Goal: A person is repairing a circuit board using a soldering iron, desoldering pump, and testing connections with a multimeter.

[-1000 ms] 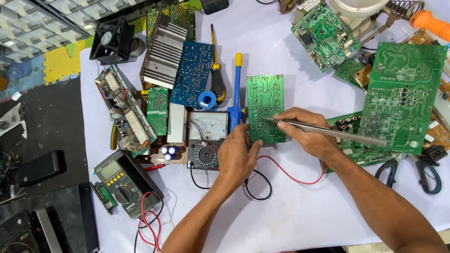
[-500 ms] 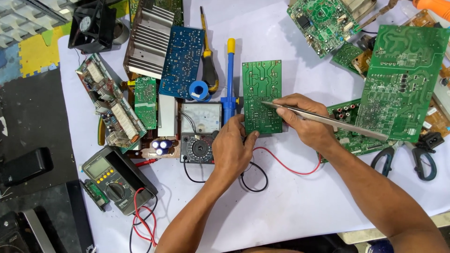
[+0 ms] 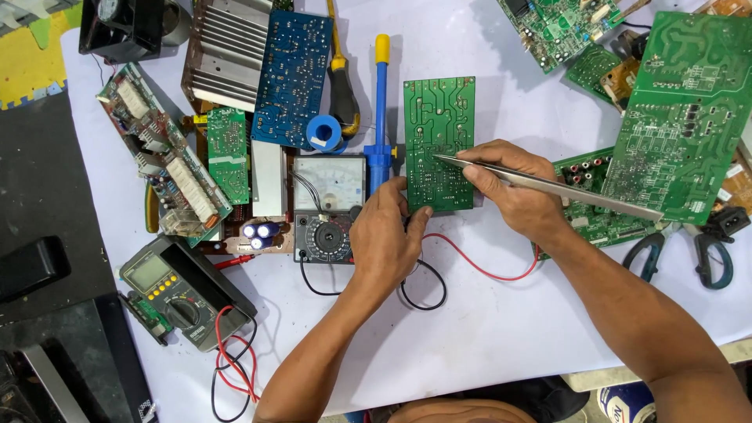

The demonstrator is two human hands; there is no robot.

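Head view: right hand (image 3: 513,188) pinching long metal tweezers (image 3: 548,186), tips touching the green rectangular circuit board (image 3: 439,141) lying on the white-covered worktop (image 3: 486,329). Left hand (image 3: 384,239) pressing that board's lower left corner, fingers curled, beside the blue desoldering pump (image 3: 381,117) and grey analogue multimeter (image 3: 327,205).

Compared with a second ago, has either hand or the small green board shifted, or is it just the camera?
Mostly the camera: the whole bench slid down in the head view. The right hand still holds the metal tweezers with the tip on the small green circuit board. The left hand still steadies that board's lower left corner. Nothing was picked up or let go; the analog multimeter stayed put.
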